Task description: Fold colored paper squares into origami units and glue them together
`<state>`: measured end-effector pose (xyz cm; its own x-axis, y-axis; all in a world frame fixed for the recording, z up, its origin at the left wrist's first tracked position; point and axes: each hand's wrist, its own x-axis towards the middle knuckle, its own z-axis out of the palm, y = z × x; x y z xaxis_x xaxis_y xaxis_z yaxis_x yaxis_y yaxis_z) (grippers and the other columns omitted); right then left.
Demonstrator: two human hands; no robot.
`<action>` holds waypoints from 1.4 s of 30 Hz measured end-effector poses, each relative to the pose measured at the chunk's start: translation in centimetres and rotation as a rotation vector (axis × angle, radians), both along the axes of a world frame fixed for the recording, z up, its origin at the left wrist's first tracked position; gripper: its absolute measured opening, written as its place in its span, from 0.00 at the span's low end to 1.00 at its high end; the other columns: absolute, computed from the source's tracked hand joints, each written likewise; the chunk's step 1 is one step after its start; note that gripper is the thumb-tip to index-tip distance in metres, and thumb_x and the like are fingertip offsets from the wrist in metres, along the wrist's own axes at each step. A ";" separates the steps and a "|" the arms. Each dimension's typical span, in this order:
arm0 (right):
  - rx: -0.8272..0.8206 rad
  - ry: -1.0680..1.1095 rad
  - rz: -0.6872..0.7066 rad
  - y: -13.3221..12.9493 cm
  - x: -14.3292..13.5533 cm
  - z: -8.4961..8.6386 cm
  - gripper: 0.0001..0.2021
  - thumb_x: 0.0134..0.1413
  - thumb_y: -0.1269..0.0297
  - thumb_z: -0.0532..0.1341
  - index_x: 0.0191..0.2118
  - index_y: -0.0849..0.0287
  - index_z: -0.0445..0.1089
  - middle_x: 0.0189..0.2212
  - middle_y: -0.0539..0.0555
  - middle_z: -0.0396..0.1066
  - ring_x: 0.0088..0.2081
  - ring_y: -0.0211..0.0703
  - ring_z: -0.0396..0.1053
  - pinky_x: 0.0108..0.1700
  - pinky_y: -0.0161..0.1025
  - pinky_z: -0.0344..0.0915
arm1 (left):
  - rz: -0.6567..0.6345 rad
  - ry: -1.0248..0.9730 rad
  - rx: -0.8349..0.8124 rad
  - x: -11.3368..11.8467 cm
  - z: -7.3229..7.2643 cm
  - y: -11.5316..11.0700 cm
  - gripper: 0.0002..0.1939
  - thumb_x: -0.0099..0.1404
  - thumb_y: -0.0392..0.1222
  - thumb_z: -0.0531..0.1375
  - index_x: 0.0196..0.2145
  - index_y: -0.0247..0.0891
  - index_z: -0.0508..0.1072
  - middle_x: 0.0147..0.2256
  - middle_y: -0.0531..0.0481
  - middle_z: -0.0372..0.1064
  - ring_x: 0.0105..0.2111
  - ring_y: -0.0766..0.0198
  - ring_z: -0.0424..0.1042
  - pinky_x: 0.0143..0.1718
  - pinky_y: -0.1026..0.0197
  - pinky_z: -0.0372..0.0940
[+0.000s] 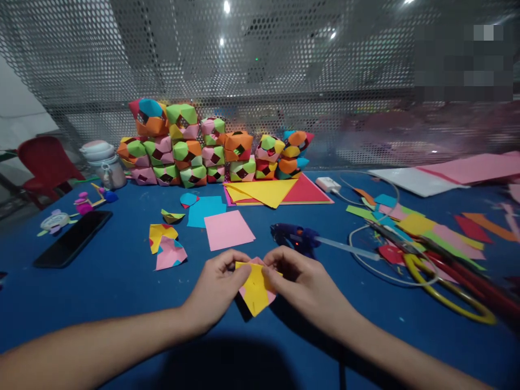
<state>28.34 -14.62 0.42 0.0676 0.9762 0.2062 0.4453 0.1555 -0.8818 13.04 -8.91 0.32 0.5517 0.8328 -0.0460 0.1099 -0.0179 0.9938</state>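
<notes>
- The left hand (217, 284) pinches the left part of the folded paper (255, 292), thumb on top, grip narrow.
- The right hand (304, 276) pinches its right part the same way, thumb on top and fingers curled behind.
- The folded paper, yellow with pink showing at its edges, is at the lower centre of the frame, between both hands, one corner pointing down.
- Just above the left hand, near the centre, a pink sheet (228, 230) lies flat, with a blue sheet (207, 208) behind it.
- Just above the right hand lies the glue gun (294, 235), a small red light on its body; its glue stick (345, 249) points right.
- Left of centre lie a yellow piece (157, 235) and a pink piece (170, 254), overlapping.
- At mid-left is a dark phone (73, 238).
- Across the upper left and centre, paper balls (187, 151) of many colours stand in stacks before the mesh (284, 81).
- Right of the stacks is a white charger (327, 184).
- At the lower right, scissors (447, 300) with yellow handles lie near strips (455, 235) of coloured paper.
- All this rests on a blue table (122, 300).
</notes>
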 end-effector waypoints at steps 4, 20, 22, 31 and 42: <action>0.058 -0.031 0.018 -0.1 0.0 -0.1 0.05 0.54 0.68 0.53 0.33 0.59 0.66 0.27 0.49 0.67 0.28 0.35 0.65 0.29 0.32 0.63 | -0.002 -0.016 -0.030 0.0 -0.4 0.2 0.07 0.59 0.41 0.56 0.30 0.34 0.71 0.27 0.52 0.68 0.27 0.68 0.65 0.28 0.67 0.58; 0.204 -0.138 0.032 -0.7 -0.2 -0.3 0.06 0.55 0.69 0.53 0.30 0.60 0.66 0.27 0.51 0.67 0.29 0.37 0.66 0.30 0.34 0.62 | -0.076 -0.036 -0.045 0.0 -0.2 0.1 0.05 0.58 0.37 0.55 0.29 0.34 0.69 0.25 0.53 0.65 0.26 0.69 0.63 0.27 0.67 0.57; 0.207 -0.147 0.021 -0.7 -0.3 -0.5 0.05 0.55 0.69 0.53 0.30 0.59 0.65 0.27 0.51 0.67 0.28 0.36 0.66 0.30 0.33 0.62 | -0.093 -0.026 -0.043 0.0 -0.1 0.0 0.05 0.57 0.38 0.57 0.30 0.34 0.69 0.25 0.54 0.64 0.25 0.70 0.62 0.26 0.68 0.57; 0.190 -0.083 -0.033 -0.8 -0.1 -1.2 0.03 0.55 0.67 0.55 0.31 0.58 0.60 0.25 0.49 0.66 0.26 0.35 0.66 0.28 0.32 0.64 | -0.107 0.189 0.256 -0.3 -0.2 -0.1 0.10 0.62 0.43 0.55 0.29 0.34 0.71 0.26 0.52 0.68 0.26 0.69 0.65 0.27 0.68 0.58; 0.110 -0.094 0.009 -1.1 0.3 -1.6 0.10 0.56 0.62 0.56 0.43 0.57 0.64 0.35 0.53 0.71 0.35 0.39 0.70 0.36 0.34 0.67 | -0.052 0.192 0.378 -0.4 -1.0 -0.5 0.07 0.60 0.41 0.55 0.29 0.34 0.69 0.25 0.52 0.68 0.24 0.70 0.66 0.25 0.69 0.59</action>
